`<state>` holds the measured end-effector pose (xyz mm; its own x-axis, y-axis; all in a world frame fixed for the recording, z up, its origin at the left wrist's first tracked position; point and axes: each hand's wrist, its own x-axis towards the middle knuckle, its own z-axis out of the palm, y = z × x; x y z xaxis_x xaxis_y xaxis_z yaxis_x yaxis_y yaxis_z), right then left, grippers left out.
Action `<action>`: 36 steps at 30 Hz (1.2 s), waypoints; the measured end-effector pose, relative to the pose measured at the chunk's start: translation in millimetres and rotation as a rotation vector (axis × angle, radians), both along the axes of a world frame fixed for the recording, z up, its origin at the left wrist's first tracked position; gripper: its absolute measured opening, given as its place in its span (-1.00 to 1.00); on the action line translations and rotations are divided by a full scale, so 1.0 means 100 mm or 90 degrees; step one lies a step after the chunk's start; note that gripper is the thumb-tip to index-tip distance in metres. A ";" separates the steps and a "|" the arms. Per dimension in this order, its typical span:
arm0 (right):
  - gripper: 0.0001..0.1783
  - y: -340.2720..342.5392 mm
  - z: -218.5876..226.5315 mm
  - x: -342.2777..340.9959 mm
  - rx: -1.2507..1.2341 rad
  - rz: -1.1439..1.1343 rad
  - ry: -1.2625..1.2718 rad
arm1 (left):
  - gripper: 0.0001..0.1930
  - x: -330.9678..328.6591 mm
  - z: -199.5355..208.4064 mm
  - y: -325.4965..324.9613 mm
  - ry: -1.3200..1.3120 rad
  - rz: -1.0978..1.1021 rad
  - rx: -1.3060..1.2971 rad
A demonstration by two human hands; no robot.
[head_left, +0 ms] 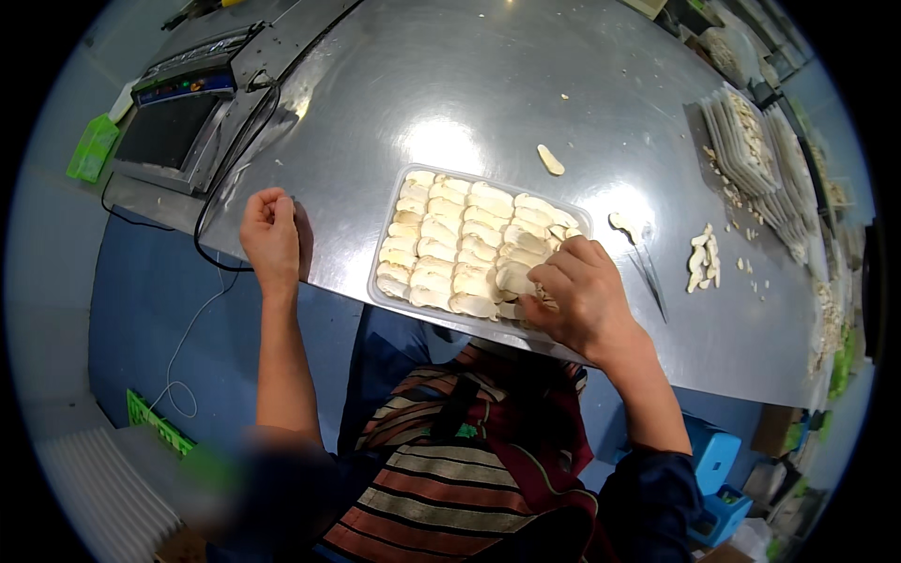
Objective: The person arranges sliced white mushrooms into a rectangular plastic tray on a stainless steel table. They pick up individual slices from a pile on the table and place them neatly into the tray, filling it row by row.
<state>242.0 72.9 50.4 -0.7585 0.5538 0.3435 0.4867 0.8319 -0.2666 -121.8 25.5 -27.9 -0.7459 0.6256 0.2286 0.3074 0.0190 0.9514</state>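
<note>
A shallow clear plastic tray (373,272) holds pale, cream-coloured mushroom slices (436,249), overlapping in neat columns. Over its right end, near the front corner, my right hand (587,296) bends down with thumb and fingers pinched at a slice; the fingers cover most of it. My left hand (270,235) is apart from the tray, curled closed at the table's front edge, with nothing showing in it. Right of the tray lie slim metal tweezers (649,277), beside a loose slice (623,225). Another single slice (550,159) lies behind the tray.
The steel table (375,103) carries a small heap of slices (703,258) and crumbs at the right. Stacked trays (746,141) of slices stand at the far right. A scale (174,127) with a black cable (225,169) sits at the left. A blue stool (718,460) stands below.
</note>
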 end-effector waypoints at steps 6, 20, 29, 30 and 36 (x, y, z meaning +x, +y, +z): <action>-0.77 0.11 0.08 0.07 -0.052 -0.095 0.046 | -0.90 0.00 -0.04 -0.01 -0.012 -0.006 0.016; -0.70 1.44 -0.20 -0.25 -0.260 -0.362 -0.104 | -0.90 -0.04 -0.07 0.00 -0.018 -0.015 0.028; -0.65 1.33 -0.22 0.13 -0.147 -0.349 -0.080 | -0.89 -0.03 -0.07 -0.01 -0.006 -0.013 0.031; -0.65 1.36 -0.20 0.12 -0.245 -0.372 -0.077 | -0.89 -0.03 -0.07 0.00 -0.006 -0.013 0.031; -0.66 1.36 -0.19 0.12 -0.336 -0.399 -0.023 | -0.90 -0.06 -0.12 0.02 -0.016 -0.006 0.041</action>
